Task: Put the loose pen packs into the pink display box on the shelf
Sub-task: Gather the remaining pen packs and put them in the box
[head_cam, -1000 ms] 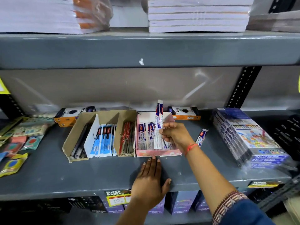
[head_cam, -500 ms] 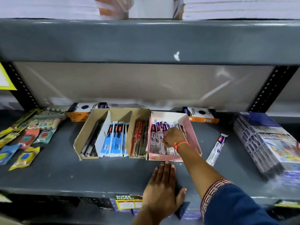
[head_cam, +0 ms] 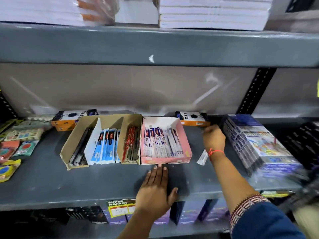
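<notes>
The pink display box [head_cam: 165, 160] stands mid-shelf with several white-and-blue pen packs [head_cam: 160, 144] lying inside it. My left hand [head_cam: 155, 188] lies flat on the shelf, its fingertips at the box's front wall, holding nothing. My right hand [head_cam: 214, 140] is to the right of the box, fingers curled down over a loose pen pack [head_cam: 202, 158] on the shelf. Only the pack's near end shows, beside my wrist. Whether the fingers grip it is hidden.
A brown cardboard divider box [head_cam: 69, 149] with black, blue and red pens touches the pink box's left side. A stack of colour-set boxes [head_cam: 259, 144] sits close on the right. Orange boxes [head_cam: 193, 119] line the back, and small packets [head_cam: 10, 152] lie at far left. The upper shelf [head_cam: 155, 45] hangs overhead.
My right hand laid a pen pack into the pink box, then moved right out of the box to the loose pack on the shelf. The left hand stayed flat.
</notes>
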Demonstrator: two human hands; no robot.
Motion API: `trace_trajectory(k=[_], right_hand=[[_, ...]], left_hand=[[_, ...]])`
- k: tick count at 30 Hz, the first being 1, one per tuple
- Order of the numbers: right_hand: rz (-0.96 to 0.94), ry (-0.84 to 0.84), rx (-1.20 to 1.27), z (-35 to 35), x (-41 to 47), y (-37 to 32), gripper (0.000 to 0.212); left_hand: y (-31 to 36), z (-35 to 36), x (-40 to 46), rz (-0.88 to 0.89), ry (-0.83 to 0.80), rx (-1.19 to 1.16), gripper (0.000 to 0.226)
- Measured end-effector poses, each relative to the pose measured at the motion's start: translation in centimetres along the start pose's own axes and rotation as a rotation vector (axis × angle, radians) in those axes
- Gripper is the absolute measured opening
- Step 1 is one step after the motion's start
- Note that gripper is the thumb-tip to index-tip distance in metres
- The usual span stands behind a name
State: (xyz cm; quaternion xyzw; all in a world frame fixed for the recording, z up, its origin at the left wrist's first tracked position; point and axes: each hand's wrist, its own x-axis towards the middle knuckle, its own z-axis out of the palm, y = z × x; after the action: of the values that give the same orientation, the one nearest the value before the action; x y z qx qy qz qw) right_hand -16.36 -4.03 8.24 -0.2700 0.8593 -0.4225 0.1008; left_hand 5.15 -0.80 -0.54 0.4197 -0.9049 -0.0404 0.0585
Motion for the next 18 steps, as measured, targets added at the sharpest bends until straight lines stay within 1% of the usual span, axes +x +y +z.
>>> trace_trajectory(k=[2,4,5,7,8,9,10,11,16,18], right_hand=[[0.101,-0.077,-0.067,-0.4,0.3,2.1,0.032],[0.156,-0.206,-0.228,-0.1,-0.2,3.9,0.053],[0.171,-0.257,-0.295,0.2,-0.6,4.4,0.061],[0.163,-0.291,-0.373,0.5,-1.0,4.9,0.067],[0.155,-0.291,-0.381,0.6,-1.0,5.0,0.066],[0.162,-0.287,-0.361,0.5,-0.9,5.1,0.061],[0.174,-0.282,-0.328,0.5,-0.8,5.1,0.056],[0.187,-0.271,-0.296,0.4,-0.5,5.2,0.052],[0.227,-0.234,-0.163,-0.4,0.7,6.0,0.045],[0.282,-0.229,-0.064,-0.8,1.2,6.3,0.038]], left_hand=[[0.0,0.2,-0.1,0.006,-0.009,-0.032,0.071],[-0.2,0.6,0.0,0.057,0.028,-0.021,0.068],[-0.3,0.7,0.2,0.088,0.023,-0.021,0.064],[0.0,0.1,0.4,0.179,0.004,0.008,0.063],[0.1,-0.1,0.7,0.262,-0.014,0.030,0.061],[0.2,-0.1,1.1,0.368,0.005,0.045,0.058],[0.2,0.0,1.7,0.409,-0.061,0.038,0.057],[0.1,0.3,2.2,0.419,-0.095,0.019,0.059],[-0.4,1.2,3.6,0.382,-0.075,-0.036,0.064],[-0.6,1.5,3.5,0.387,-0.064,-0.029,0.064]])
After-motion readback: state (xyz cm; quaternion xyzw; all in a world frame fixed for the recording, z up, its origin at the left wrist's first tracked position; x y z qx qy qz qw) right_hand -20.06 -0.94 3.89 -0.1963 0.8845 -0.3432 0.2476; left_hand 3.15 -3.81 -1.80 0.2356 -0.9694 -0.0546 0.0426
